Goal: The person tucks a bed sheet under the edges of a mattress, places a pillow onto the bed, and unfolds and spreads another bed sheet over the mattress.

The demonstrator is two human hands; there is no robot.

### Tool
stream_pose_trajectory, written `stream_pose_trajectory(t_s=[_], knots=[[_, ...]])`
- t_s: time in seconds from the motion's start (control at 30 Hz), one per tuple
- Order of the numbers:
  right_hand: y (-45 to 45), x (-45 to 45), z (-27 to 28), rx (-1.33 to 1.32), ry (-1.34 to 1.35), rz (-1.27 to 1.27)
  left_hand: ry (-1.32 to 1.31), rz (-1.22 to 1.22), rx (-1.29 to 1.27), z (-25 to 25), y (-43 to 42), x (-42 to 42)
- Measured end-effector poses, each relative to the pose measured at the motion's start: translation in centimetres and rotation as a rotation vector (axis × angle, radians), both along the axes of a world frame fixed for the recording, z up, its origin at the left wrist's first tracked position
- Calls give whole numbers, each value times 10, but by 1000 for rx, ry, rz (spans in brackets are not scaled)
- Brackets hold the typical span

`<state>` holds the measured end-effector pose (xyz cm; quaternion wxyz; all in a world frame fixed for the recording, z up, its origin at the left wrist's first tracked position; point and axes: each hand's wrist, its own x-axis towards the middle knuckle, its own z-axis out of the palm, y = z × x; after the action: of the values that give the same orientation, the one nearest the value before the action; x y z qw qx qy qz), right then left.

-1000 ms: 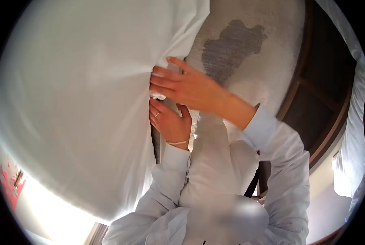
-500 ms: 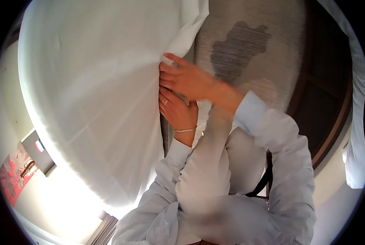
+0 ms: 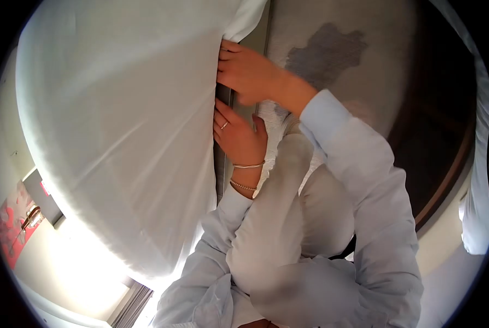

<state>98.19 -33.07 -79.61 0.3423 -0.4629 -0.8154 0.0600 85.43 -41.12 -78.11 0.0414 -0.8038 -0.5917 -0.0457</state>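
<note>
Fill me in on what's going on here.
A person is working with both hands along the side of a large white sheet. The right hand is farther along the edge, the left hand nearer the body. The fingertips of both are out of sight at the edge, so their grip can't be told. Creases run across the sheet near the hands.
</note>
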Motion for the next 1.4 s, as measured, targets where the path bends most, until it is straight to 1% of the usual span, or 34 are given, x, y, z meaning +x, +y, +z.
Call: stream_pose_trajectory(t_s=[0.03, 0.1, 0.13, 0.2, 0.23, 0.3, 0.33, 0.4, 0.43, 0.5, 0.53, 0.57, 0.6, 0.63, 0.67, 0.7, 0.73, 0.8, 0.87, 0.93, 1.0, 1.03, 1.1, 1.13, 1.2, 1.23, 1.27, 1.33, 1.37, 1.4], knots=[[-1, 12, 2, 6, -13, -8, 6, 9, -22, 2, 1, 1], [-2, 40, 1, 87, -48, 210, -3, -17, -9, 4, 1, 0], [-8, 50, -6, 86, -56, 218, 0, -27, -14, 2, 2, 0], [-23, 56, -13, 28, -65, 1, -10, -7, -36, 1, 4, 2], [-23, 50, -11, 11, -61, 16, -12, -4, -52, 5, 3, 3], [-15, 34, -3, 14, -46, -192, -18, 13, -70, 7, 1, 5], [-4, 24, 3, 17, -47, -179, -24, 33, -72, 8, 1, 10], [5, 5, 15, -185, -312, -324, -10, 10, -28, 8, -7, 11], [4, 15, 18, -188, -313, -331, -4, -10, 8, 12, -11, 15], [7, 40, 22, -106, -239, -139, -31, -37, 23, 14, -13, 16], [4, 52, 23, -94, -255, -161, -50, -58, 29, 16, -12, 13], [5, 63, 12, -9, -120, -57, -125, -116, 12, 10, -9, 4], [1, 69, 2, 71, 21, 56, -128, -116, 10, 6, -9, -5], [-11, 80, 1, 72, 18, 61, -223, -193, -7, 4, -12, -13], [-29, 92, 2, 53, -22, -58, -318, -269, -22, 2, -17, -17], [-44, 97, 2, 29, -58, -177, -319, -261, -25, 2, -27, -16], [-18, 79, 1, 26, -57, -167, -308, -230, -64, 6, -3, -31], [-19, 80, 3, -2, -139, -237, -307, -225, -106, 12, -10, -39], [-12, 72, -2, 17, -132, -268, -251, -345, -129, 15, -19, -55], [-4, 64, -3, 27, -120, -302, -272, -342, -161, 13, -13, -55], [3, 58, -2, 86, -283, -430, -298, -328, -180, 9, -8, -49], [15, 54, -7, 94, -279, -423, -280, -305, -151, 5, -8, -42], [23, 24, -9, -29, -255, -624, -161, -305, -104, 10, -19, -44], [26, 26, -6, -8, -241, -637, -151, -317, -81, 6, -18, -39], [27, 37, -1, -56, -321, -604, -174, -323, -69, 3, -15, -32], [26, 52, -3, -63, -203, -473, -177, -322, -76, -1, -15, -32], [10, 68, 0, -54, -213, -497, -187, -346, -68, 2, -23, -32], [1, 99, 11, -44, -185, -262, -145, -333, -63, 4, -20, -29], [-1, 105, 7, -57, -187, -262, -148, -333, -75, 0, -18, -26], [-5, 106, 2, -37, -185, -352, -158, -337, -77, -3, -17, -25]])
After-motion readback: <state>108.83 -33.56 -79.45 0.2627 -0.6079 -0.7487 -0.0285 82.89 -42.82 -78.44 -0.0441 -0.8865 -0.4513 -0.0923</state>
